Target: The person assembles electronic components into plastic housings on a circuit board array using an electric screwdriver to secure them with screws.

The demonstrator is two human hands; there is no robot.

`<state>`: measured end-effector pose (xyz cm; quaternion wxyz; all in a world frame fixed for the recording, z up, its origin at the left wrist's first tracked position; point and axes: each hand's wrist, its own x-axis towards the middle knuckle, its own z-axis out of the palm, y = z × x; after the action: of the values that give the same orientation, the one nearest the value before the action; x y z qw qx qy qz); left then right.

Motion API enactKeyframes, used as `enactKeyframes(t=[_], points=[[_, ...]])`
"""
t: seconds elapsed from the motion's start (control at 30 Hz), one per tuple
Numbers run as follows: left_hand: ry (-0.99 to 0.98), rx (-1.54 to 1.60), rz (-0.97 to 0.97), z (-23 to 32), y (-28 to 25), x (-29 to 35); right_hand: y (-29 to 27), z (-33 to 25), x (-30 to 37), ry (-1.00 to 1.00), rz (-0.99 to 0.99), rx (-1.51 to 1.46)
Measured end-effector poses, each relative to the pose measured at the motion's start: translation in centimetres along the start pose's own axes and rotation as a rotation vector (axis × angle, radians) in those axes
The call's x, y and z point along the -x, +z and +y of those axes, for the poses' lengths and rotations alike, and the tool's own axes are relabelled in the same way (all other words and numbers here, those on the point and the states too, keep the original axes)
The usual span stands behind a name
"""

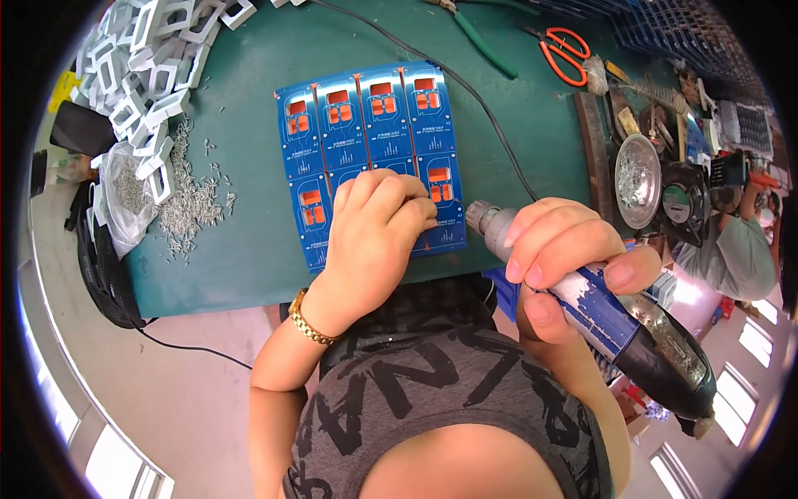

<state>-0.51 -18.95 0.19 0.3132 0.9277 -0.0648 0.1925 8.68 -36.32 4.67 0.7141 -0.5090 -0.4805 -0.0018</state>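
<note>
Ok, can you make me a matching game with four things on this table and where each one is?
Things:
1. scissors
2. blue circuit panel
3. white plastic frames
4. electric screwdriver

Places:
A. heaped at the table's far left corner
B. gripped in the right hand
C. under the left hand
D. at the far edge, orange handles

Pairs: 1-D, 2-C, 3-A, 4-B

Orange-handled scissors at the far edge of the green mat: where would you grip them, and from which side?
Take the orange-handled scissors by their loop handles, coming from the right. They lie flat and closed, loops toward the right, blades pointing left toward the green pliers. Both hands are occupied nearer the person.
</note>
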Motion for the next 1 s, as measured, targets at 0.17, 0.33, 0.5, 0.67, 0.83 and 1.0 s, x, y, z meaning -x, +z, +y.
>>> enactKeyframes(t=[0.17, 0.33, 0.5, 0.67, 0.83, 1.0], points=[[-0.066, 0.066, 0.009, -0.1, -0.2, 0.0, -0.2, -0.6, 0.5, 0.045, 0.024, -0.168], [-0.068, 0.063, 0.006, -0.1, -0.2, -0.1, 0.4, -0.2, 0.7, 0.066, 0.1, -0.265], [-0.058, 0.067, 0.017, -0.1, -0.2, 0.0, 0.7, -0.2, 0.7, 0.098, 0.068, -0.307], [-0.034, 0.057, 0.031, -0.4, 0.1, 0.2, 1.8, -0.7, -0.1, 0.126, 0.042, -0.105], [-0.037, -0.019, -0.024, 0.5, -0.7, 0.5, 2.1, -0.7, -0.9, 0.165, -0.002, -0.041], [-0.106, -0.057, -0.072, 0.8, -1.0, 1.0, 2.3, -0.8, -1.9, 0.212, -0.076, -0.057]])
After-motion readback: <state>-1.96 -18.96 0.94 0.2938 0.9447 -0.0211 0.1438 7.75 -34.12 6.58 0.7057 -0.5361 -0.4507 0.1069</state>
